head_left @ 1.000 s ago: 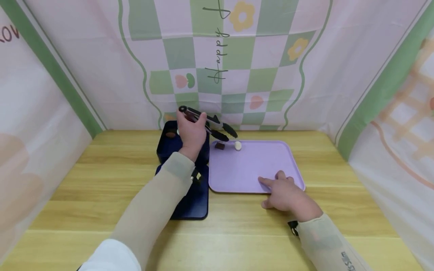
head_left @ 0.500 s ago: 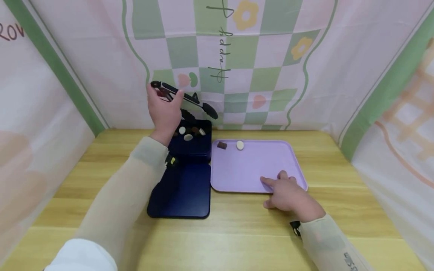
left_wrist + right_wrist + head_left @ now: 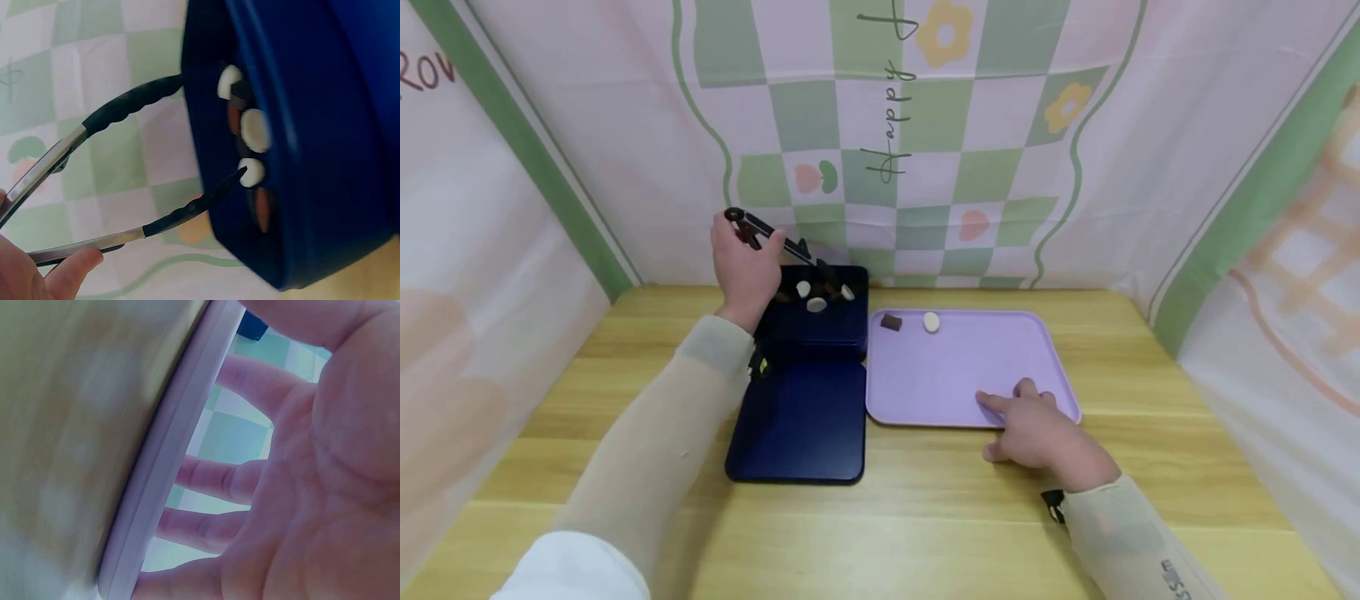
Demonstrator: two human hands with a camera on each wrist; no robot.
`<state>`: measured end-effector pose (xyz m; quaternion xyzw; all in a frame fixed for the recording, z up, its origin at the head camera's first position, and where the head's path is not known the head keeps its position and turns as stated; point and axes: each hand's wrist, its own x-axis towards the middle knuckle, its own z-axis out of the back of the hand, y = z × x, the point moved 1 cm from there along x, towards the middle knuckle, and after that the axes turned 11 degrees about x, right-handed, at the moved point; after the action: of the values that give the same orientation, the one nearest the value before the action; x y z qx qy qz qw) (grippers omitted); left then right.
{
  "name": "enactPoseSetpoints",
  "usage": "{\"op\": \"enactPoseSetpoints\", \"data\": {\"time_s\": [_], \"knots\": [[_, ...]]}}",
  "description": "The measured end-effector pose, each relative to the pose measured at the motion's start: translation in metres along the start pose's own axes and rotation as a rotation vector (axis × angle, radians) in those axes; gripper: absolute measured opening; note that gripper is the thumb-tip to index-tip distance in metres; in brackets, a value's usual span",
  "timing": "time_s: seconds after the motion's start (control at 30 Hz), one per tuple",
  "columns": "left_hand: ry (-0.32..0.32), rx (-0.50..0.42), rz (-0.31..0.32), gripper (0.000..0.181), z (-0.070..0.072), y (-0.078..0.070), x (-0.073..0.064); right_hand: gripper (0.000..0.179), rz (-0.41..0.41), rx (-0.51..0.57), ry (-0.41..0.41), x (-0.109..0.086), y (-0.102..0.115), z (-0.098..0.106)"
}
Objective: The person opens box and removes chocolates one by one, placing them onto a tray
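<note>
My left hand (image 3: 745,271) grips black-and-metal tongs (image 3: 119,106), their black arms spread apart. One tip reaches into a dark blue box (image 3: 312,94) beside a round white piece (image 3: 251,172); the other tip is at the far rim. Several white and brown pieces lie inside, among them an oval white one (image 3: 255,131) and a reddish-brown one (image 3: 264,209). My right hand (image 3: 1037,433) rests with fingers extended over the near right edge of a lilac tray (image 3: 940,367). On that tray's far left part sit a dark brown block (image 3: 891,322) and a white oval piece (image 3: 931,322).
A flat dark blue lid (image 3: 805,425) lies in front of the box, against the tray's left side. All of it stands on a wooden table (image 3: 925,525). A printed checked cloth (image 3: 925,175) hangs close behind the box and tray.
My left hand swung left from beside the tray's far left corner, lifting the tongs over the box, then lowered their tips into it. My right hand stays on the tray edge.
</note>
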<state>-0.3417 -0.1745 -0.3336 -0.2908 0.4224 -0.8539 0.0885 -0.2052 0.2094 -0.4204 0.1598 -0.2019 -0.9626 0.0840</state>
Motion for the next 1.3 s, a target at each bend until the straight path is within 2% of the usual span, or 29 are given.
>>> {"op": "enactPoseSetpoints", "data": {"time_s": [0.17,0.43,0.67,0.93,1.3], "knots": [[-0.004,0.005,0.028,0.049,-0.004,0.011,-0.002,0.083,0.006,-0.001,-0.004,0.000,0.000,0.000],[-0.036,-0.007,0.052,0.047,-0.009,0.020,-0.004,0.083,0.012,0.005,-0.004,-0.003,0.003,0.000],[-0.018,-0.050,0.101,0.048,-0.011,0.025,-0.005,0.082,0.023,-0.003,-0.011,-0.003,0.002,0.001],[-0.025,-0.091,0.142,0.049,-0.013,0.032,-0.002,0.083,0.026,-0.004,-0.013,-0.003,0.001,0.000],[-0.077,-0.140,0.173,0.053,-0.011,0.032,0.002,0.083,0.023,-0.012,-0.022,-0.003,-0.001,0.000]]}}
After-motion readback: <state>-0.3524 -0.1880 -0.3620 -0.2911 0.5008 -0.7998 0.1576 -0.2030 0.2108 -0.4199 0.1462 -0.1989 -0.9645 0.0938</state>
